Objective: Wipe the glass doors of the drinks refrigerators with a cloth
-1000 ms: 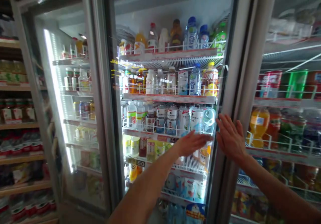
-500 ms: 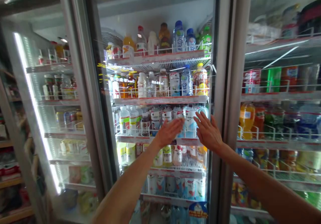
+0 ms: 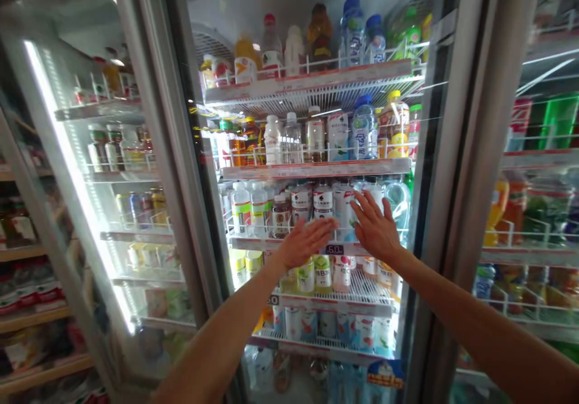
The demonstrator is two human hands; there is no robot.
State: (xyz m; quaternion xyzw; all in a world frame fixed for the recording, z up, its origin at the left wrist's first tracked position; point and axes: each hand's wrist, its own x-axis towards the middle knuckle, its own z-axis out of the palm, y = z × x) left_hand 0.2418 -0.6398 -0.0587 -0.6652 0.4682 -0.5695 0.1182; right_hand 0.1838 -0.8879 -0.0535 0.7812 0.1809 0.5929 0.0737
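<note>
Both arms reach out before a lit drinks cooler whose glass door carries reflections. My left hand is flat, fingers stretched to the right, in front of the third shelf's front rail. Close beside it, my right hand points up and left with its fingers spread. Neither holds anything; I cannot tell whether they touch the glass. Around them, behind the door, stand white-labelled bottles, clear bottles with green labels and a large clear bottle. Bottles with fruit on the labels show below the hands.
Metal door frames stand right and left of this cooler section. A bright light strip runs down the left section. More drinks, such as an orange bottle, fill the right section. Wooden shelves with packets are at far left.
The cooler now looks larger and has shifted right in view. My hands stay stretched out at nearly the same place; the right fingers are spread a little wider.
</note>
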